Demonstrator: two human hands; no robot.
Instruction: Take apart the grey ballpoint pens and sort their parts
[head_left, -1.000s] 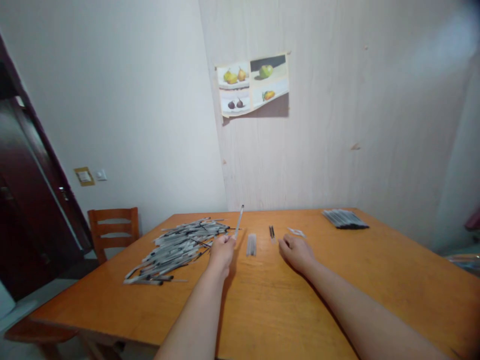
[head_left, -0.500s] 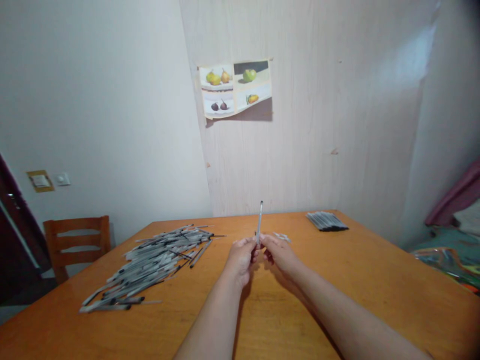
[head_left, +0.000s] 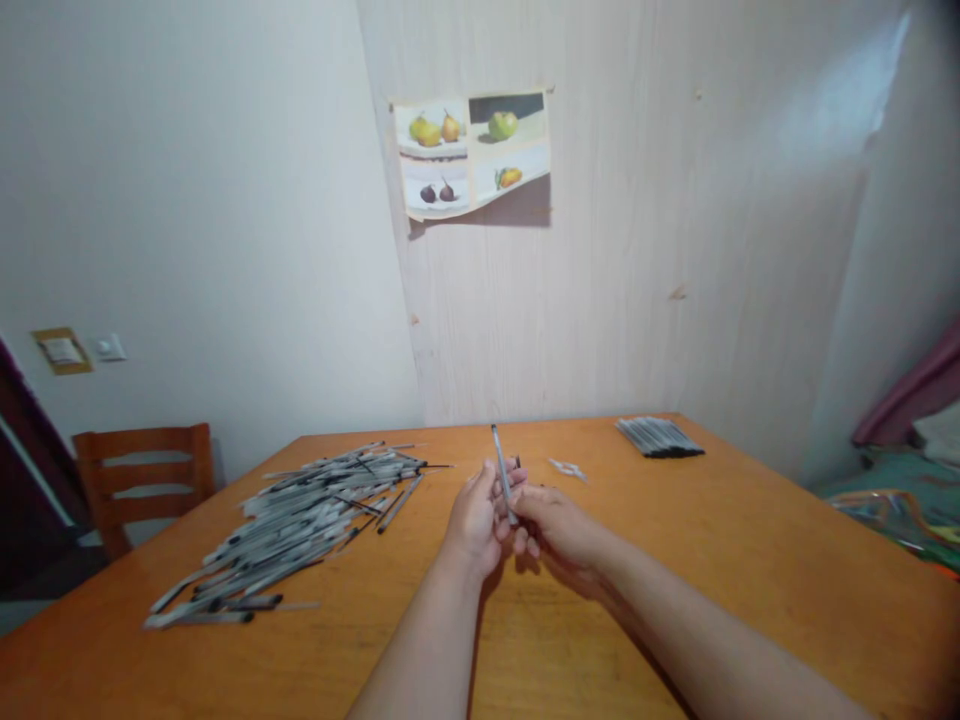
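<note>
A slim pen (head_left: 501,468) stands tilted between two bare hands at the middle of the wooden table (head_left: 675,590), its dark upper end leaning toward eleven o'clock. The right hand (head_left: 553,516) pinches its lower end between thumb and fingers. The left hand (head_left: 476,518) is cupped beside and behind it, thumb raised; whether it grips the pen, I cannot tell. From the hands, a few small white pieces (head_left: 568,469) lie near, between one and two o'clock. A loose, jumbled pile (head_left: 307,525) of clear and black pens spreads at nine o'clock. A neat row (head_left: 658,437) of similar pens, dark ends nearer the viewer, lies at two o'clock. Past the table at ten o'clock is a wooden chair (head_left: 152,478); at twelve, a fruit poster (head_left: 471,150) hangs on the wall (head_left: 600,330).
</note>
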